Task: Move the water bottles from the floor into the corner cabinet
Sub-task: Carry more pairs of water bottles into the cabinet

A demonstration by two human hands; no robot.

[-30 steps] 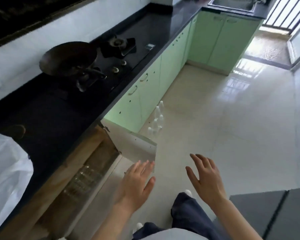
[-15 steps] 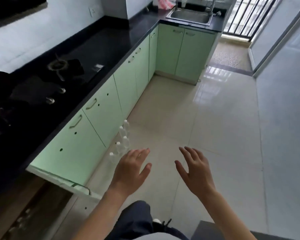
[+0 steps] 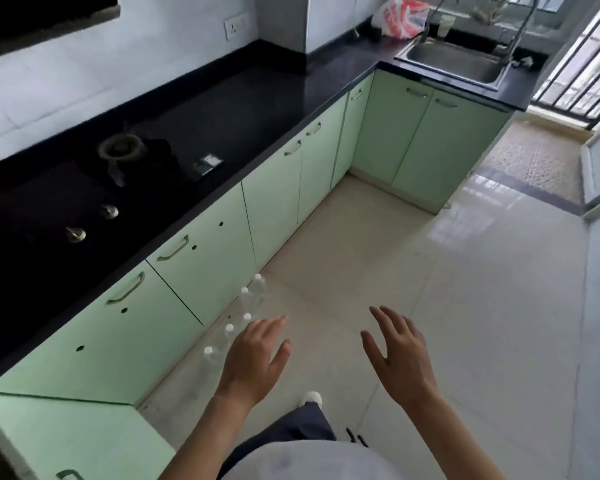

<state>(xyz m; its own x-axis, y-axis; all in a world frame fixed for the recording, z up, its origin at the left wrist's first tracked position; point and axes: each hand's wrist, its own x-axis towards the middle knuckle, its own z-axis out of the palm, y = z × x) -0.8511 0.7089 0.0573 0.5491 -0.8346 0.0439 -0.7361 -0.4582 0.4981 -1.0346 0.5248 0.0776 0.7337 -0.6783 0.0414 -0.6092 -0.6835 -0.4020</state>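
Head view: five clear plastic water bottles with white caps (image 3: 246,308) stand in a row on the pale tiled floor (image 3: 465,306), just beside the mint-green cabinet doors (image 3: 201,258). My left hand (image 3: 253,358) and right hand (image 3: 400,355) hover spread, empty. An open green door (image 3: 66,434) is cut off bottom-left; the bottle bodies are hard to make out.

your left hand (image 3: 253,362) and right hand (image 3: 400,355) are empty, fingers spread, near the water bottles (image 3: 246,306) standing on the floor (image 3: 465,323).

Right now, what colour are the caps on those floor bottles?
White caps on the clear plastic water bottles, seen in the head view.
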